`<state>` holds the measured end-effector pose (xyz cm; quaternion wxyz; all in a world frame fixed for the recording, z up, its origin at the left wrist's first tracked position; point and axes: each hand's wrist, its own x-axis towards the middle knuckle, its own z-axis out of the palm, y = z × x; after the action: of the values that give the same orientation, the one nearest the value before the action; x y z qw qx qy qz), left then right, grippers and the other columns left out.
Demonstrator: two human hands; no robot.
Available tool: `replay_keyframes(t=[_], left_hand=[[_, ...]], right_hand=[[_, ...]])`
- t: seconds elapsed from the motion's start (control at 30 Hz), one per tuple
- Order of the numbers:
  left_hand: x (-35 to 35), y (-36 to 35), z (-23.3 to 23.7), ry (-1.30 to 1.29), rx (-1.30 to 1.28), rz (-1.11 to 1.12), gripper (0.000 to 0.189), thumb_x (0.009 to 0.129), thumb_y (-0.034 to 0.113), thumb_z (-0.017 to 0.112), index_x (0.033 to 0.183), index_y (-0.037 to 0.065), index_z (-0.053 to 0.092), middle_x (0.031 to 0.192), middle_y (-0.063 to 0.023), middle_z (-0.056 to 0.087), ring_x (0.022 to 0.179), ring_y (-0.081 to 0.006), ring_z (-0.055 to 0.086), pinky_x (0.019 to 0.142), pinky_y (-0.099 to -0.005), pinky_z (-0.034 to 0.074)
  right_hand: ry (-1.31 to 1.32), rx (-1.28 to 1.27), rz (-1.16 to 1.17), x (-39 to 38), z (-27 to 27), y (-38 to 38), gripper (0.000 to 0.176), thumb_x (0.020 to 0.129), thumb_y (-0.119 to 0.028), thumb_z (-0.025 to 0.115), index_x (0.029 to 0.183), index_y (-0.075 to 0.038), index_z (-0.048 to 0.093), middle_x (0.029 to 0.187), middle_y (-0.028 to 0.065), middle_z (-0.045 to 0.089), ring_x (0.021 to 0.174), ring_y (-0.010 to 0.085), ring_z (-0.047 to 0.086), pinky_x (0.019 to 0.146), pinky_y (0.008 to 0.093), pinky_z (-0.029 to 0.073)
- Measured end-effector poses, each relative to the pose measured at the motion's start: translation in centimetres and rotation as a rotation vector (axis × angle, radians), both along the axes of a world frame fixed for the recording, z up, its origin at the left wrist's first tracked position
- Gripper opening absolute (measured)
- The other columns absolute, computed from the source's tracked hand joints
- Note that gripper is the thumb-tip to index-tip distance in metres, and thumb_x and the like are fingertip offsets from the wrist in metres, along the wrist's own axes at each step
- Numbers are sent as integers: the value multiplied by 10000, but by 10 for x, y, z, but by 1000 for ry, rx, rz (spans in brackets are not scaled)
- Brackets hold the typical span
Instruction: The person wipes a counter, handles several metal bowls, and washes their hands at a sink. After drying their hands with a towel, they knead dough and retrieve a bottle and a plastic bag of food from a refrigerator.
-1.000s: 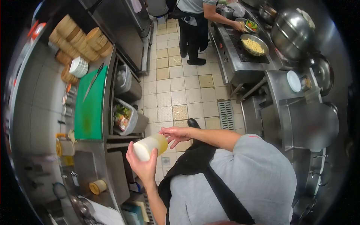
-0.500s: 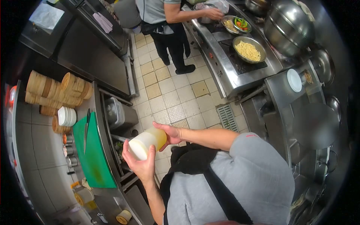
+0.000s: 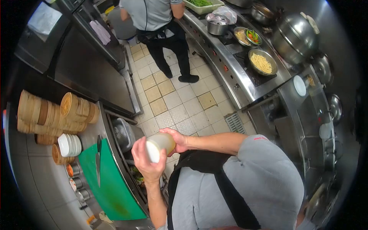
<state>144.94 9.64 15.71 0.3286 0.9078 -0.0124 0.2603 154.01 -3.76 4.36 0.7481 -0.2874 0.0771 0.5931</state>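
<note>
Both my hands hold a cylindrical plastic container [image 3: 162, 142], tilted on its side in front of my apron. Its near end is white and its body is translucent, yellowish toward the far end. My left hand [image 3: 150, 163] wraps around the white end with its fingers and thumb. At the other end, my right hand [image 3: 178, 139] grips the body from the far side. What the container holds cannot be made out.
Left, a green cutting board [image 3: 109, 182] bears a knife [image 3: 98, 168], near stacked white dishes [image 3: 69, 145] and bamboo steamers [image 3: 44, 113]. A co-worker [image 3: 153, 23] stands ahead by the stove [image 3: 230, 63], where a pan of pale strips [image 3: 263, 63] sits. A floor drain [image 3: 234, 123] lies right.
My hands and the container have shifted slightly right in view, and the container is turned more end-on toward me. The co-worker has moved left, away from the pans.
</note>
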Motion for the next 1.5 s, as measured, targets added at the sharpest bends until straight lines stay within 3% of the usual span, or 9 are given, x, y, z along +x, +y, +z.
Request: replay_keyframes(t=[0.17,0.37,0.57,0.9,1.03,1.1,1.2,1.33,1.5], left_hand=[[44,59,18,104,86,-447,771,636,193,832,1328,8,547,1245,-238,565,1111,-406,578,973,-489,461],[98,54,36,94,68,-322,706,684,163,796,1327,5,549,1271,-243,563,1130,-405,576,983,-478,458],[165,59,13,16,134,-423,565,697,157,776,1220,7,623,1200,-204,590,1069,-377,591,931,-459,479],[247,53,-45,-164,-499,-109,1445,554,661,876,1539,-28,75,1542,-219,315,1406,-356,360,1134,-477,341],[264,72,-77,-11,-451,-65,1166,668,408,912,1517,-9,230,1504,-227,375,1367,-347,418,1125,-475,355],[244,90,-101,44,-627,141,1060,688,321,891,1489,-15,284,1458,-215,423,1318,-346,463,1095,-478,390],[254,89,-83,-140,-903,268,853,735,162,824,1431,-29,369,1342,-192,515,1172,-345,560,1011,-487,468],[248,115,-70,-230,-932,333,814,774,162,796,1430,-40,359,1340,-208,512,1159,-352,565,1005,-498,467],[231,162,-86,-229,-963,470,782,787,99,765,1431,-57,349,1331,-217,522,1136,-353,582,987,-501,486]], right_hand=[[62,-36,-72,20,2,14,527,915,-633,462,1126,-178,624,1033,72,658,864,268,639,624,430,514],[-39,-6,-188,62,5,31,600,903,-661,421,1223,-181,588,1183,84,607,1021,316,545,766,531,437],[52,41,-352,107,-9,34,545,903,-635,465,1162,-179,612,1021,69,649,819,270,633,573,414,486],[-156,168,20,265,25,43,661,926,-666,385,1294,-148,569,1251,136,615,1090,371,579,780,608,473],[-170,253,346,318,26,60,766,928,-703,326,1458,-161,436,1482,161,448,1334,419,411,1019,694,299],[-187,265,398,335,28,73,775,929,-708,329,1470,-161,424,1476,161,451,1311,418,445,951,660,415],[-496,155,484,351,41,95,636,969,-593,443,1374,-110,522,1322,163,579,1096,329,618,717,466,595],[-1222,111,335,383,29,142,359,972,-267,599,1226,-13,582,1099,141,681,995,249,667,805,379,559],[-1814,274,-37,434,53,197,204,938,-173,582,1040,-11,654,976,165,672,918,339,648,833,420,526]])
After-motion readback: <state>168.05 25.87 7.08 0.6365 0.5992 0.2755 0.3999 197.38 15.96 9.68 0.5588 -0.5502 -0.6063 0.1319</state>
